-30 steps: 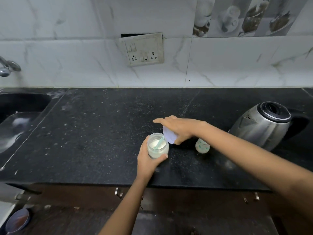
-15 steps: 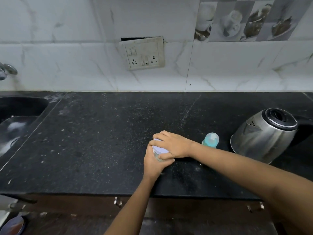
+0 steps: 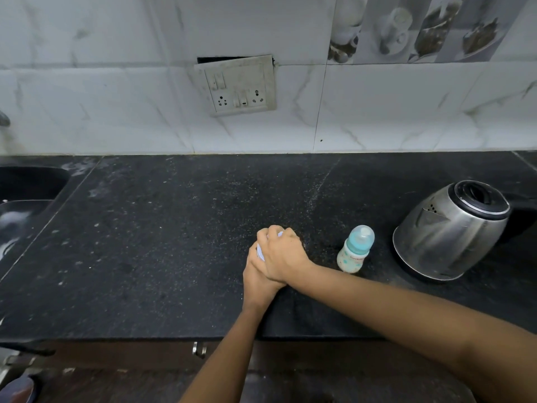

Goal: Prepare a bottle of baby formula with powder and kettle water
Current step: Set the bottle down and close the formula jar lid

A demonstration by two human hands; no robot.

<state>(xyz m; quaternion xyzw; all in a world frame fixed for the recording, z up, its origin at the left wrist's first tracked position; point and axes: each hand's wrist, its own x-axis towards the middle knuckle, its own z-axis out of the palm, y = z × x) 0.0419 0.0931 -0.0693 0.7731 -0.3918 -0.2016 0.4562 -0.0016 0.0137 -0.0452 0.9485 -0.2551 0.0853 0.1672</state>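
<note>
The cabinet front (image 3: 162,362) below the worktop is dark wood and carries a small metal knob (image 3: 199,349) just under the counter's front edge. That edge runs straight across the view, and both forearms cross it from the near side. The counter (image 3: 145,242) is black speckled stone, matte, dusted with pale specks. The left hand (image 3: 257,283) and right hand (image 3: 283,253) are together near the front centre. Both are clamped on the powder container (image 3: 260,252): the left grips it from the near side, and the right lies over the top with fingers curled down. Only a pale sliver of the container's rim shows between them. Just right of the hands, clear of them, the baby bottle (image 3: 355,250) stands upright. It has a rounded translucent teal cap and a pale, dotted body. Further right, apart from the bottle, sits the kettle (image 3: 444,234): brushed steel, conical, with a black rim and handle, and its spout faces left. Left of the hands, a wide stretch of speckled stone runs to the sink (image 3: 23,199), whose rounded cut-out bounds the counter at the far left. The counter's rear edge meets the wall (image 3: 116,112), which is glossy white veined tile. A soiled, tilted switch plate (image 3: 236,85) is mounted above centre.
</note>
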